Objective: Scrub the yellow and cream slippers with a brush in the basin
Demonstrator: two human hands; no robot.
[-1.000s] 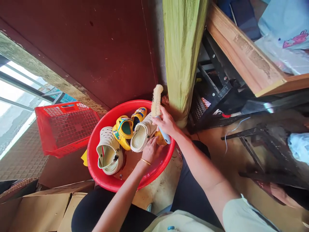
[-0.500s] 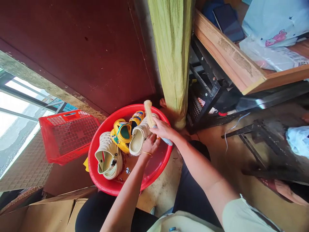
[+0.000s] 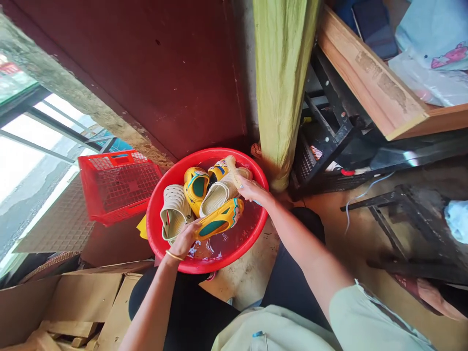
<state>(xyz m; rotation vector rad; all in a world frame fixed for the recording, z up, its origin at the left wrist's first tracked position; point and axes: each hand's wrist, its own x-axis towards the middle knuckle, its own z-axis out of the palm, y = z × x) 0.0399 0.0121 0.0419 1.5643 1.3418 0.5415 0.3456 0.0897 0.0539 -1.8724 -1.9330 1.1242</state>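
Observation:
My left hand is closed on the heel end of a yellow clog with a teal inside, held tilted over the water in a red basin. In my right hand is a brush with pale bristles, its handle mostly hidden by my fingers. The bristles are over the far clogs, and I cannot tell if they touch. Around them in the basin lie a cream clog at the left, another cream clog in the middle, and two more yellow clogs behind.
A red plastic crate stands left of the basin, with a cardboard box at the lower left. Behind are a dark red panel and a yellow-green wrapped post. A wooden drawer and black metal frame are at right.
My left hand has moved left and now holds up a yellow clog. The brush in my right hand has come lower over the shoes. The view has shifted a little.

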